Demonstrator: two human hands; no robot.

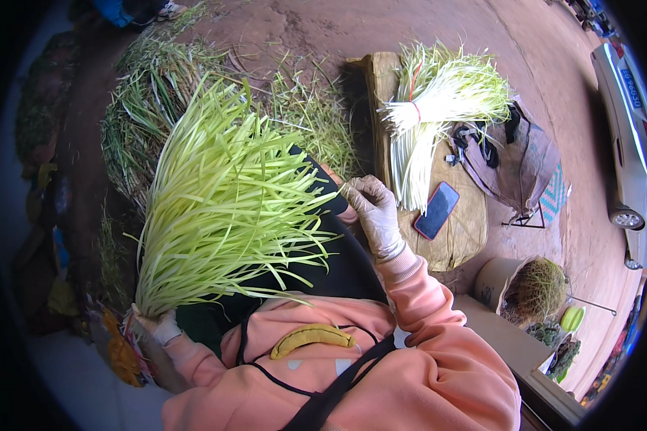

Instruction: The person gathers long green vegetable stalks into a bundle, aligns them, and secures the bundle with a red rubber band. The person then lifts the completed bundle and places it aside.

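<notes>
My left hand (159, 326), in a pale glove, grips a large bunch of yellow-green leafy stalks, likely blanched chives (232, 199), by its base; the leaves fan out over my lap. My right hand (374, 213), also in a thin whitish glove, is raised at the leaf tips with thumb and fingertips pinched together, seemingly on a small leaf tip. To its right, bundles of the same plant with white stems (426, 116) lie crossed on a low padded bench (458, 237), one tied with a red band. A phone (436, 210) in a red case lies beside them.
A heap of green and dry leaves (145, 113) lies at the upper left, with loose trimmings (312, 118) on the ground. A mauve bag (512, 156) rests right of the bench. Below it stands a tub of plant waste (534, 291). A white car (625, 134) is at far right.
</notes>
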